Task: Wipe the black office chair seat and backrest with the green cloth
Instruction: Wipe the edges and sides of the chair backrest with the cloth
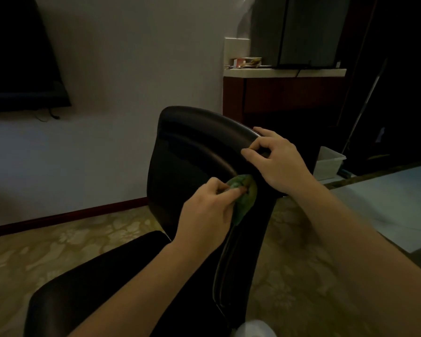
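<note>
Left grip (204, 210) around green cloth (246, 199)

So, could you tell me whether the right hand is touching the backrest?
Touching. The head view shows the right hand gripping the backrest, fingers curled over its top edge.

On the backrest (192, 154) edge, the cloth (244, 198) just below the right hand (280, 161) — seat (95, 288) in front, cabinet (282, 98) behind.
</note>
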A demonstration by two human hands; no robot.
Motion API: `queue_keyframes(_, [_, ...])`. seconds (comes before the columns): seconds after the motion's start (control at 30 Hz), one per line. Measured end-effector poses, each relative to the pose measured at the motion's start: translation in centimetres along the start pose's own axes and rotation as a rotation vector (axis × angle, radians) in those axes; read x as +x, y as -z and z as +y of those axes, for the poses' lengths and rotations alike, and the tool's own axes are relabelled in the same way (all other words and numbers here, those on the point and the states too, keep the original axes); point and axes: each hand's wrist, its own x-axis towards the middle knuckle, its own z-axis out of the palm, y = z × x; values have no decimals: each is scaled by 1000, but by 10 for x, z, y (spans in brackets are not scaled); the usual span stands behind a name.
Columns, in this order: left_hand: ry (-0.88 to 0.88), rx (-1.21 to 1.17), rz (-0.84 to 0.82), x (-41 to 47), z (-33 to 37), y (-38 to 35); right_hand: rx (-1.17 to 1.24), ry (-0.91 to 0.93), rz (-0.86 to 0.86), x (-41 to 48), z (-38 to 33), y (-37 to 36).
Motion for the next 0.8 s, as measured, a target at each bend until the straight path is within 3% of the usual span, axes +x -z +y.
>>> queue_keyframes(0.33, [32,7,-8,-41,-26,-11,31,83,186,-15,12,-17])
queue_keyframes(0.57, [1,11,35,-11,-12,-6,-122,91,178,-44,20,-27])
queue_keyframes(0.8, [37,10,-10,-60,-31,-30,47,44,166,-63,26,-32])
